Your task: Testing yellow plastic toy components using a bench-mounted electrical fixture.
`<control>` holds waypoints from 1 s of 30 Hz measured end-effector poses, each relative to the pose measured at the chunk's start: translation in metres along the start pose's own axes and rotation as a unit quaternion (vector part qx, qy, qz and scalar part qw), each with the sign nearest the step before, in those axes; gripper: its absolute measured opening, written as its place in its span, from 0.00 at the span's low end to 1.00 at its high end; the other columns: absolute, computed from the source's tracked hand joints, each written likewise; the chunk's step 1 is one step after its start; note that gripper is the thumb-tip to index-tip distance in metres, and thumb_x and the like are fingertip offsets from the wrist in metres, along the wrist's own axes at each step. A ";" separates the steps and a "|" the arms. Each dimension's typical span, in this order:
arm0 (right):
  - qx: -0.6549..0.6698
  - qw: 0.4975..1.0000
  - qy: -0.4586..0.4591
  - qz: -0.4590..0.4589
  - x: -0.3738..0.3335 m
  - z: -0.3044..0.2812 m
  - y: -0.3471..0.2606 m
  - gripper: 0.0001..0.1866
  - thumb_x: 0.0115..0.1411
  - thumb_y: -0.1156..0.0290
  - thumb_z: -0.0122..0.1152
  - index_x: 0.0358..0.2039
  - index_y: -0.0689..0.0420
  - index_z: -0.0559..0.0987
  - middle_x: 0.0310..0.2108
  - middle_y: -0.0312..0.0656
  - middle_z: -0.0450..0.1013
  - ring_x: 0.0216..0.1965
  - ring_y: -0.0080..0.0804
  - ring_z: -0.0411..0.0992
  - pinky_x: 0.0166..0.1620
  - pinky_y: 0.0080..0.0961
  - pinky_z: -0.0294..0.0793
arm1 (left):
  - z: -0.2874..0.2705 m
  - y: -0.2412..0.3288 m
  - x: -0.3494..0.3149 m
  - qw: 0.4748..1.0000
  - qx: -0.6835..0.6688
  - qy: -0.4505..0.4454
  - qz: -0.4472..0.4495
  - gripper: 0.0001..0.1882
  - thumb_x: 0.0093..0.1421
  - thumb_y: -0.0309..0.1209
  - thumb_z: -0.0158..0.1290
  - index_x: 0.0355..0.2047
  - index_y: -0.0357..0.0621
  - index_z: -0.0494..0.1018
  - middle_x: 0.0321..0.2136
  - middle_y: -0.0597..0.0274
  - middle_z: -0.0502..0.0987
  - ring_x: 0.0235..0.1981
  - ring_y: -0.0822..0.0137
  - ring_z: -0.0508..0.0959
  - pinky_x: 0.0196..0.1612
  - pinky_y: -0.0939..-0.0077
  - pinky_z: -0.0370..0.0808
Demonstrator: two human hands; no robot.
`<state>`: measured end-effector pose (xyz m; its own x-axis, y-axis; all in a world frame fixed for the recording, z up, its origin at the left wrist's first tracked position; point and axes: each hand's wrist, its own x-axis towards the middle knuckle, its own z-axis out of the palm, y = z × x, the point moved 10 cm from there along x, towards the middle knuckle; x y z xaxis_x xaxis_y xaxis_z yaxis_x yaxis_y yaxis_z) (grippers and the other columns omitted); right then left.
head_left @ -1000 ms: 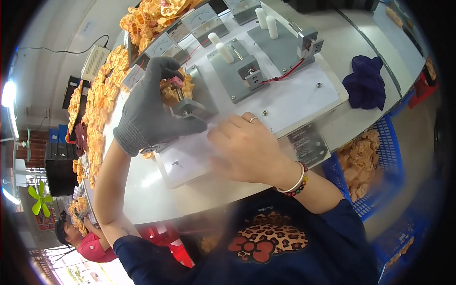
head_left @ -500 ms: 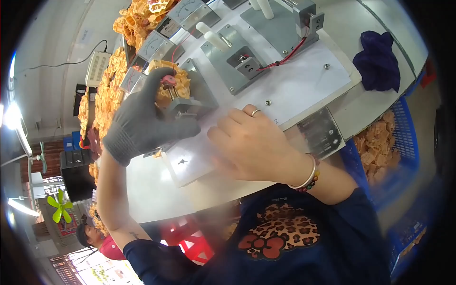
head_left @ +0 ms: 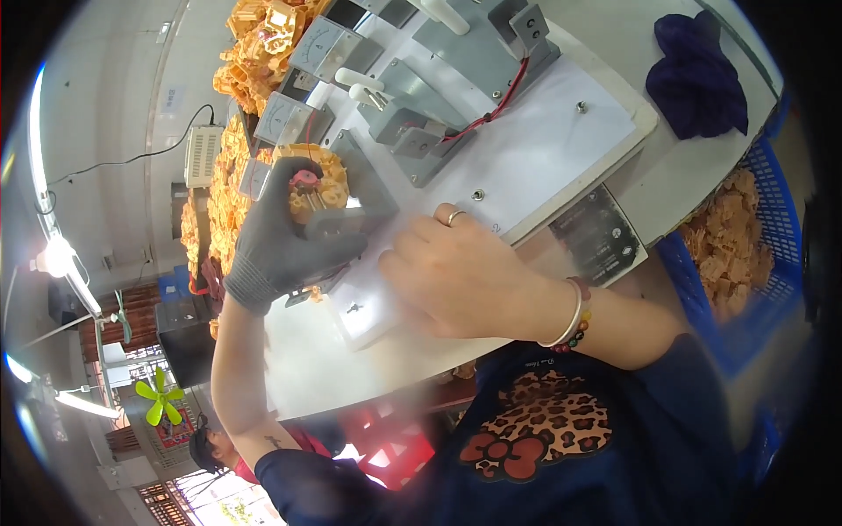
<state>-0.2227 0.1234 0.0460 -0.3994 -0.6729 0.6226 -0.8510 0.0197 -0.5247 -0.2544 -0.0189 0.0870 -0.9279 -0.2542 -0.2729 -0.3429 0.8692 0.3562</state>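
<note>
I have the orange plastic part (head_left: 333, 180) seated in the leftmost fixture, over its grey base plate (head_left: 373, 182), with a small pink piece (head_left: 304, 179) showing on its left side. My gloved left grip (head_left: 285, 241) is closed about the part, its fingers curled in by the pink piece and its thumb along the metal bracket (head_left: 338, 223); I judge that this squeeze steadies the part against the bracket. My right grip (head_left: 465, 272) is bare and curled inward near the gloved thumb, but its fingertips are blurred, so I cannot tell whether it pinches anything.

The glove is my main obstruction: it hides much of the part's near side. To the right, a second fixture (head_left: 421, 92) with white pegs (head_left: 360, 81) crowds in, and red wires (head_left: 504, 101) run to another beyond. Dial meters (head_left: 320, 51) line the back, probably so that they face the worker, with heaped orange parts (head_left: 263, 44) behind. A white board (head_left: 561, 140) carries the fixtures on the counter (head_left: 303, 368); a purple cloth (head_left: 697, 79) and a blue crate (head_left: 783, 210) lie off to the right.
</note>
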 end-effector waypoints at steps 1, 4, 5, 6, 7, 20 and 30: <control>0.006 1.000 0.003 0.000 0.000 0.000 0.001 0.13 0.42 0.61 0.63 0.24 0.55 0.72 0.25 0.39 0.69 0.32 0.35 0.69 0.40 0.32 0.66 | -0.002 -0.001 0.001 1.000 -0.011 0.021 0.007 0.36 0.35 0.37 0.70 0.44 0.45 0.63 0.35 0.60 0.74 0.34 0.73 0.73 0.39 0.76 0.73; 0.004 1.000 0.009 -0.002 0.000 0.000 0.001 0.13 0.41 0.61 0.63 0.24 0.54 0.72 0.25 0.39 0.69 0.32 0.34 0.70 0.39 0.32 0.67 | -0.002 -0.003 0.002 0.999 -0.022 0.031 0.029 0.35 0.36 0.36 0.69 0.43 0.45 0.63 0.35 0.61 0.73 0.34 0.73 0.72 0.40 0.76 0.73; 0.005 1.000 0.010 -0.001 0.000 0.000 0.001 0.13 0.41 0.61 0.63 0.24 0.54 0.72 0.25 0.39 0.69 0.32 0.34 0.70 0.39 0.32 0.67 | -0.002 -0.002 0.001 0.999 -0.021 0.029 0.029 0.35 0.36 0.36 0.69 0.43 0.45 0.63 0.35 0.61 0.73 0.34 0.73 0.72 0.40 0.76 0.73; 0.004 1.000 0.002 -0.003 0.001 0.001 0.000 0.13 0.41 0.61 0.63 0.24 0.54 0.72 0.25 0.39 0.69 0.32 0.34 0.70 0.39 0.31 0.67 | -0.001 -0.003 0.000 0.998 -0.051 0.019 0.023 0.35 0.36 0.35 0.69 0.43 0.45 0.63 0.35 0.61 0.73 0.35 0.73 0.72 0.40 0.76 0.73; 0.002 1.000 -0.007 -0.004 0.001 0.003 -0.001 0.13 0.41 0.61 0.63 0.24 0.54 0.72 0.25 0.39 0.69 0.32 0.34 0.70 0.38 0.31 0.67 | 0.001 -0.004 0.000 0.996 -0.082 0.007 0.017 0.35 0.36 0.35 0.69 0.43 0.45 0.62 0.35 0.61 0.74 0.35 0.72 0.72 0.41 0.76 0.73; 0.001 1.000 -0.001 0.002 0.000 0.003 0.002 0.12 0.41 0.62 0.63 0.23 0.54 0.72 0.24 0.37 0.70 0.32 0.32 0.71 0.38 0.29 0.67 | 0.006 0.014 -0.001 0.991 0.091 0.023 0.100 0.38 0.36 0.32 0.71 0.45 0.45 0.60 0.40 0.59 0.74 0.38 0.71 0.75 0.42 0.75 0.73; -0.016 1.000 0.015 -0.007 0.000 0.004 0.001 0.09 0.41 0.65 0.61 0.22 0.54 0.73 0.23 0.37 0.70 0.30 0.32 0.71 0.36 0.28 0.68 | 0.013 0.005 -0.003 0.993 -0.120 0.006 0.006 0.35 0.40 0.28 0.67 0.46 0.43 0.60 0.40 0.60 0.73 0.38 0.72 0.76 0.40 0.76 0.75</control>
<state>-0.2221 0.1207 0.0429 -0.3974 -0.6504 0.6474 -0.8666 0.0340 -0.4978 -0.2518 -0.0080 0.0776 -0.9333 -0.2499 -0.2578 -0.3553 0.7461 0.5630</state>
